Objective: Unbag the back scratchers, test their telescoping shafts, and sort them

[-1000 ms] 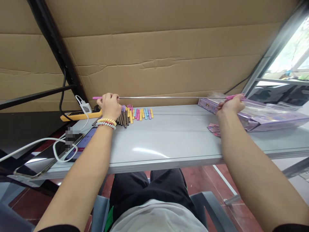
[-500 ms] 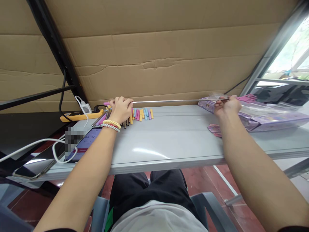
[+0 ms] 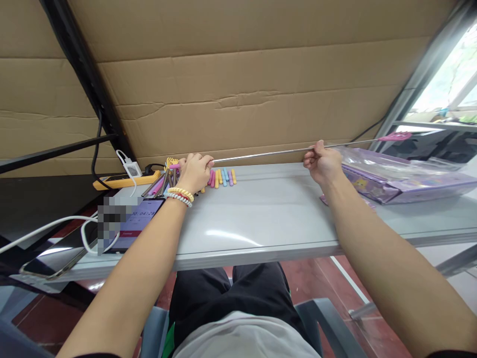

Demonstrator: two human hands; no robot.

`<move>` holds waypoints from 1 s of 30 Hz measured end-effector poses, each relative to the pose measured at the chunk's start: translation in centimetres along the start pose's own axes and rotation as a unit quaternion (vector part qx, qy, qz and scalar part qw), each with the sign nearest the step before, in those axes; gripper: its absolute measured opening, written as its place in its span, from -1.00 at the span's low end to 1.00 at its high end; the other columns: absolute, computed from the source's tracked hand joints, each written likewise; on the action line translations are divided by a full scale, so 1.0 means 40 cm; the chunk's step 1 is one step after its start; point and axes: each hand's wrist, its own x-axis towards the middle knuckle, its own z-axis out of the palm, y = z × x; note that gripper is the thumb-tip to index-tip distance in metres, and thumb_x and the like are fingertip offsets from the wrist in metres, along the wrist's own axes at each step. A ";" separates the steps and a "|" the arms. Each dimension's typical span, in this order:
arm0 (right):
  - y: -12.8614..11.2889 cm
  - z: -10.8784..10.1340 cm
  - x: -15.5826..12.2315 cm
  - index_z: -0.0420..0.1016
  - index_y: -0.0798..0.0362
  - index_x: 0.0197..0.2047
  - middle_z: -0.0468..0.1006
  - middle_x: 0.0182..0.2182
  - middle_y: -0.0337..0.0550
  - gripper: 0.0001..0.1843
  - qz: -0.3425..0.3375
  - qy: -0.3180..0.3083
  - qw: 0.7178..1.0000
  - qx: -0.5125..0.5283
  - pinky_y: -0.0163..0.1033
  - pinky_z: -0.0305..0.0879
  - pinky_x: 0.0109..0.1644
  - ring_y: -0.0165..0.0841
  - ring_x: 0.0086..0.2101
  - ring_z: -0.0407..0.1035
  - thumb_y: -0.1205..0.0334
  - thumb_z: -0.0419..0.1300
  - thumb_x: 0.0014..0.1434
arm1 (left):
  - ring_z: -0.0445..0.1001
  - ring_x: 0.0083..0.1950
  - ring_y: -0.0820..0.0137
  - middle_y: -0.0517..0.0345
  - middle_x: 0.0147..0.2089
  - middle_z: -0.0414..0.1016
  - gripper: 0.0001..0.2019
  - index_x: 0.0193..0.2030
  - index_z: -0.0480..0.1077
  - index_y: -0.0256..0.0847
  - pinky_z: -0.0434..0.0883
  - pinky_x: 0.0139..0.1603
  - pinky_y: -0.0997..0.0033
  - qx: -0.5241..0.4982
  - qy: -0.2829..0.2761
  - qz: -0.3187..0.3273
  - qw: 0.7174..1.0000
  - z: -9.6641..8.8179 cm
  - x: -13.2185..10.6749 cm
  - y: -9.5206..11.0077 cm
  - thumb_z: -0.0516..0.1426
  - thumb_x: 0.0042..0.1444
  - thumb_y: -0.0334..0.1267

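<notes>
A telescopic back scratcher (image 3: 261, 155) is stretched between my hands, with a thin metal rod and a pink claw head (image 3: 395, 136) at the far right. Its left end is in my closed left hand (image 3: 194, 171), where a short pink end pokes out. My right hand (image 3: 325, 164) grips the rod between thumb and fingers, well left of the claw. Beside my left hand runs a row of pastel grips (image 3: 225, 177) in yellow, blue, pink and purple. Metal tubes (image 3: 159, 186) and a yellow claw head (image 3: 172, 162) lie to its left, partly hidden.
An open purple box (image 3: 413, 189) with clear plastic sits at the right of the grey table (image 3: 253, 214). On the left are a phone with a timer (image 3: 137, 221), another phone (image 3: 55, 256), a yellow power strip (image 3: 112, 181) and white cables. Cardboard (image 3: 242, 109) stands behind.
My right hand has moved left, and the pink claw head now sticks out further right beyond it on bare rod. My left hand has shifted slightly right.
</notes>
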 end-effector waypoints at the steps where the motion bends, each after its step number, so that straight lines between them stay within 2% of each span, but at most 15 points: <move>1: -0.002 0.000 0.004 0.29 0.08 -0.53 0.32 -0.74 -0.35 -0.64 -0.009 0.017 1.000 0.005 -0.48 0.04 -0.75 -0.57 -0.76 0.13 0.02 0.14 0.18 | 0.28 0.00 0.20 0.05 -0.14 0.46 -0.71 -0.14 0.45 -0.07 0.09 -0.07 0.15 0.002 0.002 0.005 1.000 0.000 0.003 0.001 -0.09 0.24 -0.19; 7: -0.016 0.006 0.005 0.27 0.08 -0.60 0.25 -0.77 -0.36 -0.61 -0.016 0.081 0.996 0.027 -0.49 -0.01 -0.76 -0.59 -0.76 0.08 0.16 0.08 0.24 | 0.30 -0.03 0.22 0.07 -0.15 0.48 -0.71 -0.14 0.45 -0.06 0.08 -0.04 0.15 0.010 0.017 0.020 1.000 0.002 0.014 0.001 -0.10 0.23 -0.22; 9: -0.016 0.008 0.000 0.27 0.08 -0.59 0.25 -0.76 -0.36 -0.64 -0.017 0.070 0.997 0.025 -0.49 -0.01 -0.75 -0.60 -0.76 0.09 0.15 0.15 0.19 | 0.29 -0.03 0.21 0.07 -0.15 0.48 -0.71 -0.15 0.44 -0.06 0.08 -0.04 0.13 0.011 0.019 0.014 1.000 0.003 0.011 -0.009 -0.10 0.23 -0.22; 11: -0.016 0.008 -0.005 0.29 0.08 -0.57 0.27 -0.75 -0.36 -0.68 -0.009 0.034 0.999 0.028 -0.49 -0.01 -0.75 -0.59 -0.75 0.10 0.17 0.18 0.16 | 0.28 0.00 0.18 0.06 -0.12 0.47 -0.71 -0.14 0.44 -0.06 0.07 -0.03 0.11 0.015 0.021 0.001 1.000 0.004 0.007 -0.027 -0.09 0.23 -0.21; 13: -0.017 0.004 -0.007 0.32 0.08 -0.53 0.29 -0.73 -0.36 -0.73 0.008 0.002 0.999 0.046 -0.49 0.00 -0.74 -0.58 -0.74 0.12 0.23 0.15 0.19 | 0.25 0.03 0.15 0.03 -0.09 0.46 -0.72 -0.14 0.44 -0.08 0.07 -0.02 0.09 0.021 0.026 -0.025 0.999 0.004 0.003 -0.053 -0.08 0.21 -0.22; 15: -0.022 -0.003 -0.007 0.32 0.09 -0.50 0.28 -0.73 -0.36 -0.73 0.024 0.001 0.997 0.079 -0.48 0.01 -0.73 -0.57 -0.74 0.12 0.28 0.08 0.24 | 0.24 0.06 0.13 -0.01 -0.06 0.43 -0.73 -0.15 0.44 -0.10 0.07 0.00 0.07 0.026 0.033 -0.062 0.997 0.004 0.001 -0.080 -0.07 0.18 -0.26; 19: -0.039 -0.026 -0.002 0.29 0.11 -0.50 0.22 -0.77 -0.36 -0.67 0.041 0.046 0.992 0.110 -0.46 -0.04 -0.73 -0.58 -0.76 0.07 0.26 -0.03 0.29 | 0.24 0.08 0.10 -0.03 -0.04 0.41 -0.74 -0.16 0.43 -0.11 0.07 0.03 0.02 0.030 0.046 -0.125 0.991 0.004 0.000 -0.113 -0.04 0.13 -0.33; 25: -0.058 -0.058 0.010 0.20 0.08 -0.51 0.11 -0.76 -0.40 -0.63 0.032 0.124 0.986 0.104 -0.44 -0.13 -0.72 -0.58 -0.76 -0.03 0.14 -0.08 0.31 | 0.24 0.08 0.04 -0.10 -0.06 0.40 -0.71 -0.18 0.44 -0.14 0.13 0.01 -0.03 0.055 0.099 -0.203 0.973 -0.003 -0.007 -0.099 0.04 -0.05 -0.42; 30: -0.061 -0.073 0.021 0.07 0.06 -0.55 0.11 -0.70 -0.39 -0.65 0.036 0.207 0.972 0.106 -0.43 -0.14 -0.70 -0.58 -0.73 0.00 0.19 -0.08 0.28 | 0.28 0.03 0.04 -0.11 -0.08 0.41 -0.75 -0.25 0.45 -0.17 0.17 0.00 -0.02 0.058 0.131 -0.233 0.962 -0.010 -0.010 -0.099 0.04 -0.07 -0.41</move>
